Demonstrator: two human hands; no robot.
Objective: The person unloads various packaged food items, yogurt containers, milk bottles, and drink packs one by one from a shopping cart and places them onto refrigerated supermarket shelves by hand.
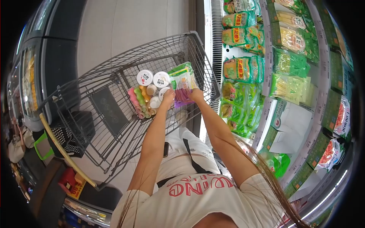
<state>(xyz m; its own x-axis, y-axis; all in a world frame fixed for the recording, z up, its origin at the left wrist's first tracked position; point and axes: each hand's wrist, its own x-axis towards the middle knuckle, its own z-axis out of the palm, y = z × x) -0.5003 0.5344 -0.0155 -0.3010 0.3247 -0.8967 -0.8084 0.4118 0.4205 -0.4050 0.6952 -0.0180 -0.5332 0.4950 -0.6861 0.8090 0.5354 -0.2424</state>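
Note:
Over the cart's basket, my left hand (pixel 168 97) and my right hand (pixel 196 95) are closed on opposite edges of a clear, green and purple package (pixel 183 86). Another green package (pixel 184 68) lies behind it. Left of the package, white-lidded jars (pixel 145 78) stand close together in the cart. Beside them are several slim bottles with pink, green and orange colours (pixel 141 99). My left hand is right next to a small white-capped bottle (pixel 155 102).
The wire shopping cart (pixel 108 146) has a yellowish handle (pixel 64 152) at lower left. Refrigerated shelves with green and yellow bags (pixel 243 70) line the right side. A black basket (pixel 74 131) with a green handle is beyond the cart at left.

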